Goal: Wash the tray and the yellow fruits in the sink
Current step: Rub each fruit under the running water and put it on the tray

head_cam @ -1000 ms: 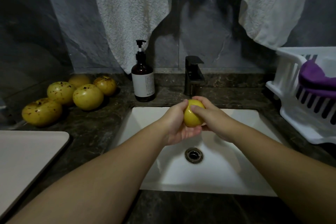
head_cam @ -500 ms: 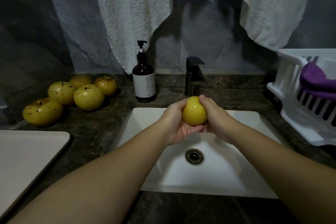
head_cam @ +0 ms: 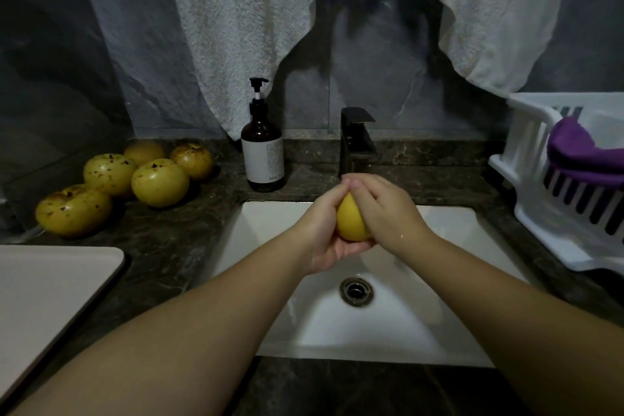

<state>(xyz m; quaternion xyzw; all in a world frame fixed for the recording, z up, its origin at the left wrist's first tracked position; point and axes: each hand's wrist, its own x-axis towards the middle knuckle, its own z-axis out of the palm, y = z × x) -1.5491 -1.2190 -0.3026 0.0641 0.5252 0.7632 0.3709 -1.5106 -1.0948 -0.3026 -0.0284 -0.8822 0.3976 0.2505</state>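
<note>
Over the white sink (head_cam: pixel 270 223), just in front of the black faucet (head_cam: pixel 355 142), both hands clasp one yellow fruit (head_cam: pixel 351 223): the left hand (head_cam: pixel 324 230) cups it from below, the right hand (head_cam: pixel 385 209) curls over its top. Five spotted yellow fruits (head_cam: pixel 158 182) sit at the worktop's back left corner. The pale tray (head_cam: pixel 50 284) lies at its front left edge.

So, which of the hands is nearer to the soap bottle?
Left. The left hand cups the fruit over the sink, just right of the soap bottle. The right hand holds the fruit's far side, farther from it.
</note>
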